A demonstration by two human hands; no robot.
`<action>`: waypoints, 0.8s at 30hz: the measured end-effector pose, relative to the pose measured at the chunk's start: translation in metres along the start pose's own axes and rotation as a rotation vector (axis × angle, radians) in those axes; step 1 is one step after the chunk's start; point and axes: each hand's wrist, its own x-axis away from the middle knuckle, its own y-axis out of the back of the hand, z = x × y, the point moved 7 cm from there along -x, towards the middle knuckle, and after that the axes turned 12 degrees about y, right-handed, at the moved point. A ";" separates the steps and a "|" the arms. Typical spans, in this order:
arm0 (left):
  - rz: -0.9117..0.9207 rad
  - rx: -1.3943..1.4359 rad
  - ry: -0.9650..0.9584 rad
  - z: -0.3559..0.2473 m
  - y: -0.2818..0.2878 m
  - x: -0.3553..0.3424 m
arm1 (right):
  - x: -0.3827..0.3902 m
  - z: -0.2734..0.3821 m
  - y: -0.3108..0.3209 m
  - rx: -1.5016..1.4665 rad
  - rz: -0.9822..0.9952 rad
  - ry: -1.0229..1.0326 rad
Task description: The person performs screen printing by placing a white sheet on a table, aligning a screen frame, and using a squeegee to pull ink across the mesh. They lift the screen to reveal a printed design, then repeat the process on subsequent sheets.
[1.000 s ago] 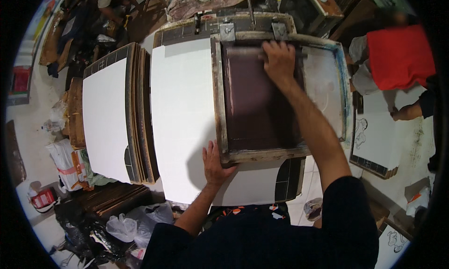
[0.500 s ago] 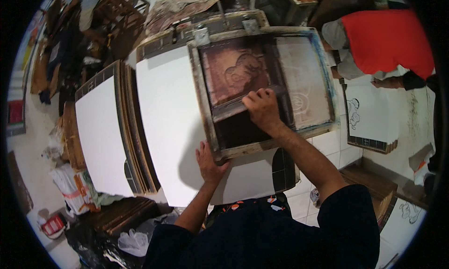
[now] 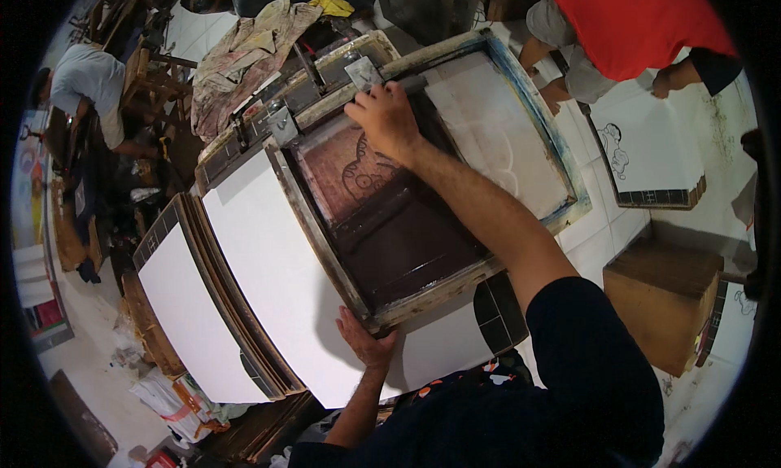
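Observation:
A wooden screen-printing frame (image 3: 313,224) lies over a large white sheet (image 3: 256,240) on a board. Through its mesh shows a cartoon outline (image 3: 366,171); dark ink covers the near part. At the frame's far end, my right hand (image 3: 389,124) is closed on a squeegee (image 3: 415,86), which is mostly hidden behind the hand. My left hand (image 3: 368,343) rests on the sheet beside the frame's near left corner, fingers stretched out. Two metal clamps (image 3: 283,127) hold the frame's far side.
Stacked boards (image 3: 203,305) topped with a white sheet stand at left. At right, a person in red (image 3: 634,20) leans by a stack with a printed sheet (image 3: 651,142). Another person (image 3: 89,81) bends at far left. A stained cloth (image 3: 244,69) and a brown box (image 3: 663,293) are nearby.
My right hand has moved the squeegee from the middle of the screen to its far end. My left hand stays by the near left corner. The whole view has turned somewhat.

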 end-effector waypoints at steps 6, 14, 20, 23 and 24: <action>-0.014 -0.008 -0.036 -0.001 -0.001 0.001 | 0.022 0.010 0.008 -0.011 0.083 -0.220; -0.031 0.030 -0.019 -0.004 0.000 -0.002 | 0.128 0.093 0.102 0.083 0.179 -0.470; -0.044 0.075 -0.024 -0.004 0.001 -0.003 | 0.155 0.152 0.134 0.070 0.239 -0.497; -0.046 0.091 -0.021 -0.004 0.000 -0.002 | 0.146 0.155 0.132 0.058 0.263 -0.380; -0.042 0.090 -0.006 -0.003 0.000 -0.003 | 0.143 0.149 0.133 0.069 0.255 -0.330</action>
